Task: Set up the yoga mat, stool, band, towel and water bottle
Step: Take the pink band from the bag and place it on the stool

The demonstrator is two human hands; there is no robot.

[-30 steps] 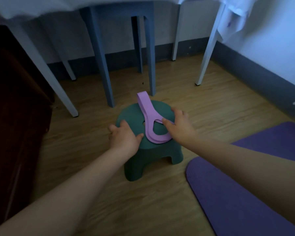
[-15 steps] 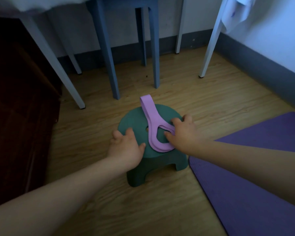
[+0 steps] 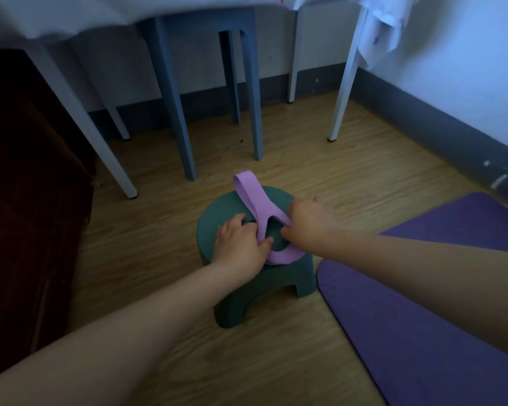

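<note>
Your left hand (image 3: 239, 247) has slid inward since a moment ago, from the stool's left edge onto the middle of the seat, and its thumb now touches the band (image 3: 261, 213); your right hand (image 3: 308, 224) has kept its place on the band's right side.

The stool (image 3: 217, 218) is a low, dark green one standing on the wooden floor (image 3: 147, 250). The band is a pale purple loop lying across the stool's seat. Its far end arches up over the stool's back edge, and its near end curls over the front edge of the seat.

Your left hand lies palm down on the seat with the fingers spread and the thumb pressed against the left strand of the band; it is not closed around anything. Your right hand pinches the right strand of the band between thumb and fingers, just right of the seat's centre.

The purple mat (image 3: 423, 332) lies flat on the floor just right of the stool, its rounded corner almost touching the stool's right leg. Behind the stool stand blue legs (image 3: 173, 118) and, farther out to both sides, white table legs (image 3: 343, 83) under a hanging white cloth (image 3: 71, 16).
</note>
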